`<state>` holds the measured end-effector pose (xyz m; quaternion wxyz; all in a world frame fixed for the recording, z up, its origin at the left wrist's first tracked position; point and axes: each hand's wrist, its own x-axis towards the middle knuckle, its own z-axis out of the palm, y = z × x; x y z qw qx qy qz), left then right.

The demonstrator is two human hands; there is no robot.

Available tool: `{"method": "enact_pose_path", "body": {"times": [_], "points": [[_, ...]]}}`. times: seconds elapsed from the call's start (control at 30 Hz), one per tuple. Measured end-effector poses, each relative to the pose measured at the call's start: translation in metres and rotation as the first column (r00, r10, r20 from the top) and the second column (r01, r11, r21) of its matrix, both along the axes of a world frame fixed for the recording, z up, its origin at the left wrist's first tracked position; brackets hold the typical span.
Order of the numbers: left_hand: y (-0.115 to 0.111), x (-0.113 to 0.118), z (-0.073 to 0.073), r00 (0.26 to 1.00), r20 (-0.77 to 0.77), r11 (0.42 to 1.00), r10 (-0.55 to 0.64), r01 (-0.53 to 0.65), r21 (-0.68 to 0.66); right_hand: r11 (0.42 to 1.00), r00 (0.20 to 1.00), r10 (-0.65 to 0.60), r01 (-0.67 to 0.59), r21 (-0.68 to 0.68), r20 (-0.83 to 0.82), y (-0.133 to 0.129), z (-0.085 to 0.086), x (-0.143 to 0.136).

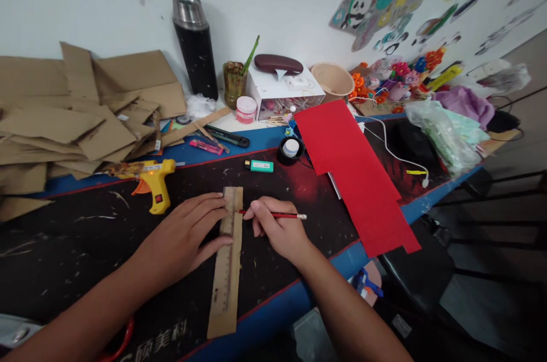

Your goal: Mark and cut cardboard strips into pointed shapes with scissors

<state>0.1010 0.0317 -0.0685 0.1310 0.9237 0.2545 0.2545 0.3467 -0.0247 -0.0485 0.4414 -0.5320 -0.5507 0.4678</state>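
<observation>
A clear ruler [225, 271] lies lengthwise on a narrow cardboard strip [223, 328] on the dark mat. My left hand [192, 231] rests its outstretched fingertips on the ruler's upper half from the left, thumb apart below them. On the right side, my right hand [276, 225] is closed around a red-and-black pencil [284, 215]. The pencil points left, its tip at the strip beside the ruler's edge, and its white eraser end sticks out to the right. Whether there is a mark under the tip is too small to tell.
A yellow glue gun [159, 179] lies left, before piled cardboard [64, 122]. Beyond my hands are a green lighter [259, 166], a utility knife [226, 136] and a small black bowl [290, 151]. Red corrugated sheet [354, 174] overhangs the front edge. A black flask [195, 48] stands behind.
</observation>
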Motion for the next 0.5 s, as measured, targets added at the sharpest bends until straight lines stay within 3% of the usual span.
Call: {"method": "enact_pose_path", "body": {"times": [0.5], "points": [[-0.0005, -0.0013, -0.0024, 1.0, 0.003, 0.998, 0.024, -0.024, -0.063, 1.0, 1.0, -0.022, 0.022, -0.019, 0.002, -0.0003, 0.002, 0.001]]}}
